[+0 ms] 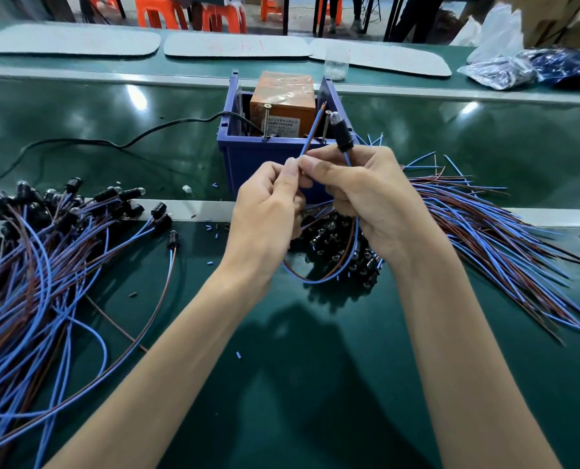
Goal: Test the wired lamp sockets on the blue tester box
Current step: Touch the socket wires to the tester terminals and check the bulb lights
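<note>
Centre of frame: the blue tester box (252,164) stands on the green bench surface (282,384), open at the top, with an orange block (283,99) inside and two screws (266,122) upright at its near rim. A black power cord (112,141) runs from the box toward the left edge. The left side is taken up by a pile of wired sockets (45,238). A second heap (342,247) lies just below the hands, its blue and brown leads fanning to the right edge. Bare surface remains at lower centre, between the forearms. Both hands are raised just in front of the box. The left hand (265,214) pinches the wire pair (310,137) between thumb and forefinger, the stripped tips angled up between the two screws; contact with either cannot be determined. The right hand (366,194), fingers curled, grips the lamp socket (343,138) at its base, bulb end up, beside the right-hand screw. The leads loop down below both hands.
</note>
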A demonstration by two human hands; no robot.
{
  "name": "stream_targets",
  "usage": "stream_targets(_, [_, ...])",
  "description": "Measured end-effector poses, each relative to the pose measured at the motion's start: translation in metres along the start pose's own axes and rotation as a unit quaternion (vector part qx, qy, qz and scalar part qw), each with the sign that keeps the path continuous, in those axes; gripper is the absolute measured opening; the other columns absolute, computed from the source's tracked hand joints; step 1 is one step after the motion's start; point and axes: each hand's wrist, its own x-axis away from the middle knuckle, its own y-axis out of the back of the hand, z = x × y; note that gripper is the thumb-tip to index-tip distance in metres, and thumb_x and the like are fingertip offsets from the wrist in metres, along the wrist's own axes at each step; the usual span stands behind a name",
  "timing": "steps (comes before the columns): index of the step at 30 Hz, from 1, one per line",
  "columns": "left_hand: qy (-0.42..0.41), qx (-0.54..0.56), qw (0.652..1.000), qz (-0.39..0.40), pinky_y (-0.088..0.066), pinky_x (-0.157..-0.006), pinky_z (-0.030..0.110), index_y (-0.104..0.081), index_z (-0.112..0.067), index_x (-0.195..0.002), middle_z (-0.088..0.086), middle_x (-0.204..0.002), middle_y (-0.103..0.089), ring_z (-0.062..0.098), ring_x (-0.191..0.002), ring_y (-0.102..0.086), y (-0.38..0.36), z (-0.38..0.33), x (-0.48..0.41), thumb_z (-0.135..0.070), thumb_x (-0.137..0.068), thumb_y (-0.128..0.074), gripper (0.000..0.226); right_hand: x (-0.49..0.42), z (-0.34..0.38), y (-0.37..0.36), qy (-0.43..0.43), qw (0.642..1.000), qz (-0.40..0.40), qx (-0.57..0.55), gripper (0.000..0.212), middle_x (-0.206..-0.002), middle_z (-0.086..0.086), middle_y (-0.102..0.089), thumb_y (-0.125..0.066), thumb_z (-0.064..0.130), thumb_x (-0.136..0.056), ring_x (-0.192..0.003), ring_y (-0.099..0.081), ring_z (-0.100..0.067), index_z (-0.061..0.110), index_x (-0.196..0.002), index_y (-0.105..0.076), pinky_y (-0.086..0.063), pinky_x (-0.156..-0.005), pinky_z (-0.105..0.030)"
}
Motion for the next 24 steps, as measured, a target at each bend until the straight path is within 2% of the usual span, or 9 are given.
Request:
stream_targets(3, [-0.013,-0.009,0.999,-0.04,-0.037,-0.043,0.014,-0.052,-0.014,-0.076,-0.013,-0.048,-0.048,0.002,-0.042,-0.041,0.001,0.002,-0.003,-0.024,-0.103,-0.042,0.03,-0.001,0.003,-0.001,0.003,1.0,-0.012,-0.004,0.015,-0.049,0.013,-0.053,-0.063,0.008,-0.09,-0.035,-0.029,0.0,0.015,-0.077,-0.063,-0.022,-0.035,-0.011])
stream_targets(7, [-0.052,-0.038,0.993,-0.098,-0.046,-0.053,0.016,-0.053,-0.016,-0.077,-0.009,-0.053,-0.058,0.004,-0.05,-0.057,0.015,-0.001,-0.012,-0.023,-0.103,-0.042,0.029,-0.005,0.004,0.002,-0.015,0.998,-0.032,-0.042,0.019,-0.076,-0.004,-0.074,-0.045,0.01,-0.1,-0.034,-0.02,-0.003,0.014,-0.082,-0.047,-0.019,-0.032,-0.014])
stream_targets(9, [-0.064,-0.053,0.99,-0.111,-0.043,-0.05,0.016,-0.055,-0.017,-0.078,-0.01,-0.044,-0.051,0.005,-0.043,-0.052,0.024,-0.003,-0.016,-0.022,-0.102,-0.044,0.027,-0.006,0.005,0.007,-0.019,0.998,-0.035,-0.054,0.017,-0.073,-0.008,-0.074,-0.039,0.011,-0.102,-0.034,-0.017,-0.004,0.014,-0.086,-0.042,-0.018,-0.031,-0.014])
stream_targets(13, [-0.054,-0.057,0.988,-0.131,-0.032,-0.038,0.016,-0.057,-0.016,-0.082,-0.013,-0.039,-0.038,0.004,-0.035,-0.033,0.038,-0.001,-0.024,-0.019,-0.101,-0.046,0.022,-0.01,0.001,0.013,-0.005,0.994,-0.096,-0.053,0.02,-0.048,0.005,-0.054,-0.041,0.01,-0.101,-0.033,-0.022,-0.002,0.013,-0.085,-0.053,-0.019,-0.033,-0.013])
stream_targets(16, [-0.014,-0.03,0.99,-0.139,-0.028,-0.038,0.015,-0.059,-0.015,-0.088,-0.015,-0.041,-0.035,0.003,-0.037,-0.03,0.041,0.003,-0.032,-0.007,-0.1,-0.037,0.026,-0.014,-0.004,0.016,-0.015,0.989,-0.139,-0.044,0.025,-0.055,0.004,-0.043,-0.04,0.003,-0.097,-0.036,-0.024,-0.002,0.01,-0.088,-0.062,-0.02,-0.034,-0.013])
stream_targets(19, [0.012,-0.013,0.991,-0.136,-0.034,-0.046,0.015,-0.06,-0.013,-0.102,-0.013,-0.043,-0.042,0.005,-0.039,-0.037,0.042,0.005,-0.037,0.004,-0.091,-0.032,0.034,-0.017,-0.008,0.02,-0.033,0.988,-0.143,-0.053,0.03,-0.062,0.001,-0.044,-0.036,-0.005,-0.091,-0.036,-0.026,-0.002,0.006,-0.095,-0.064,-0.02,-0.035,-0.013])
stream_targets(22, [-0.024,-0.078,0.991,-0.108,-0.041,-0.055,0.015,-0.061,-0.031,-0.088,-0.015,-0.048,-0.054,0.001,-0.044,-0.05,0.043,0.008,-0.035,0.003,-0.094,-0.035,0.043,-0.018,-0.01,0.025,-0.033,0.989,-0.137,-0.048,0.029,-0.058,0.004,-0.052,-0.039,-0.005,-0.092,-0.039,-0.03,-0.001,0.007,-0.106,-0.062,-0.022,-0.036,-0.012])
stream_targets(23, [-0.038,-0.097,0.99,-0.099,-0.042,-0.054,0.013,-0.059,-0.035,-0.089,-0.015,-0.052,-0.059,-0.001,-0.046,-0.052,0.044,0.008,-0.033,0.001,-0.096,-0.036,0.044,-0.018,-0.011,0.026,-0.03,0.99,-0.132,-0.05,0.029,-0.055,0.006,-0.054,-0.04,-0.004,-0.093,-0.039,-0.03,-0.001,0.009,-0.108,-0.06,-0.022,-0.036,-0.012])
stream_targets(24, [-0.047,-0.107,0.989,-0.091,-0.042,-0.053,0.011,-0.058,-0.033,-0.099,-0.015,-0.056,-0.063,-0.002,-0.046,-0.054,0.044,0.009,-0.032,0.0,-0.097,-0.037,0.039,-0.018,-0.012,0.027,-0.029,0.99,-0.129,-0.051,0.028,-0.054,0.007,-0.055,-0.041,-0.003,-0.094,-0.04,-0.03,-0.001,0.012,-0.109,-0.059,-0.022,-0.037,-0.012])
